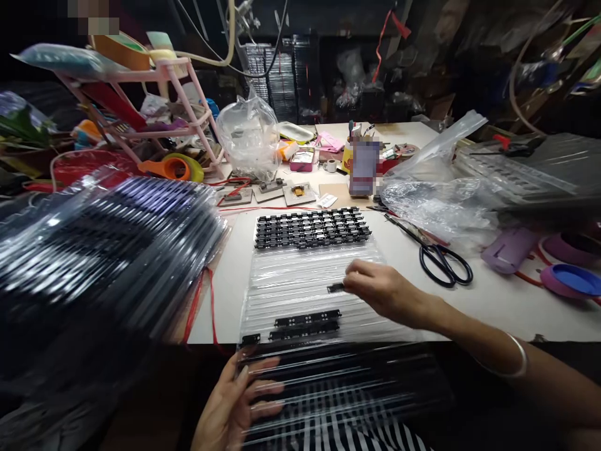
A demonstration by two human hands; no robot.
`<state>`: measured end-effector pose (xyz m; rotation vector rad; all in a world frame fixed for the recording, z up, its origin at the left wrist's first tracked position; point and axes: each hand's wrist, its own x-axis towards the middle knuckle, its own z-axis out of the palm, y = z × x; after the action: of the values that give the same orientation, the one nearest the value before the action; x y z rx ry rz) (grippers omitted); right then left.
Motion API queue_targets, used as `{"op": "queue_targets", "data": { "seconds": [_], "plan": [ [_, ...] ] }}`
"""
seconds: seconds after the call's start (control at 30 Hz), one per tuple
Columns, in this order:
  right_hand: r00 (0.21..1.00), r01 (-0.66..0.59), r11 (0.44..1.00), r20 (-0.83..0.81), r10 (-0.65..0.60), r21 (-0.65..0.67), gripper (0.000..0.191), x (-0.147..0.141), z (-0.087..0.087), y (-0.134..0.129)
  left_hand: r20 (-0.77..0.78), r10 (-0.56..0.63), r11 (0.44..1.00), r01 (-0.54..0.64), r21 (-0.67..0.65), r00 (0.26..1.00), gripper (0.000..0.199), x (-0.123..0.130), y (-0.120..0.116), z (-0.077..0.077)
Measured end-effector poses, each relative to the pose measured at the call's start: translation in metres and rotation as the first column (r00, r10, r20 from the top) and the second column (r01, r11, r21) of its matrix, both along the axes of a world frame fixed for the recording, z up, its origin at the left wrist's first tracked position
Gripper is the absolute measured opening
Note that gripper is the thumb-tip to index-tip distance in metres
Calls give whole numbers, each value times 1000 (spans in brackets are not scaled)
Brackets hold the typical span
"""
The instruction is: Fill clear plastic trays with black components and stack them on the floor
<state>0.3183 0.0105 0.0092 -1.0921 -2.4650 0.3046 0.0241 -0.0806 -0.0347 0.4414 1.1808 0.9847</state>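
A clear ribbed plastic tray [300, 272] extends over the table's front edge. Rows of black strips [312, 227] fill its far end. Two more black strips [307, 319] and a short black piece [250, 339] lie nearer. My right hand [375, 287] is closed above the tray's middle, pinching the end of a small black strip [335, 288]. At the near left edge, my left hand [248, 391] supports the tray, its fingers spread beneath the clear plastic and thumb at the edge.
Stacked, plastic-wrapped trays [107, 244] stand at the left. Black-handled scissors [441, 260] lie right of the tray. Farther back are a pink rack [176, 94], a clear bag [248, 134], a phone-like object [364, 168] and plastic wrap [441, 203]. Purple containers [511, 249] sit far right.
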Motion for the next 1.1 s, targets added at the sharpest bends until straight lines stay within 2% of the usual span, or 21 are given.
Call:
{"op": "queue_targets", "data": {
  "seconds": [0.1,0.23,0.33,0.43,0.6,0.73,0.8,0.87,0.93,0.97,1.1],
  "plan": [
    [1000,14,1000,-4,-13,14,16,-32,1,51,21,7,1000,-8,24,1000,53,-1,-1,-3],
    [996,31,1000,78,-31,6,15,-82,-14,109,47,10,999,-11,32,999,53,-2,-3,-6],
    [994,27,999,105,-29,21,18,-102,-25,129,65,17,1000,-18,14,998,53,-1,-2,-8],
    [989,47,999,141,-50,24,20,-104,-29,134,69,28,999,-29,14,997,53,-1,-2,-8],
    [979,84,996,187,-86,20,18,-93,-21,124,73,15,1000,-16,19,997,48,-2,-2,-3],
    [980,78,996,182,-84,40,18,-85,-6,95,91,-33,999,32,18,995,42,-4,-2,-2],
    [986,22,1000,163,-18,-20,19,-83,1,72,106,-49,999,47,22,993,41,-4,-2,-2],
    [983,-88,984,144,110,-153,18,-83,5,49,109,-49,999,46,29,993,41,-3,-2,-2],
    [964,-184,952,145,223,-244,12,-84,3,29,103,-37,999,34,29,994,41,-3,-1,0],
    [955,-206,947,162,250,-247,9,-86,0,22,103,-34,999,32,26,994,41,-2,-1,0],
    [938,-216,970,253,239,-116,10,-94,-19,6,99,-31,999,29,21,995,41,-1,-2,2]
  ]
}}
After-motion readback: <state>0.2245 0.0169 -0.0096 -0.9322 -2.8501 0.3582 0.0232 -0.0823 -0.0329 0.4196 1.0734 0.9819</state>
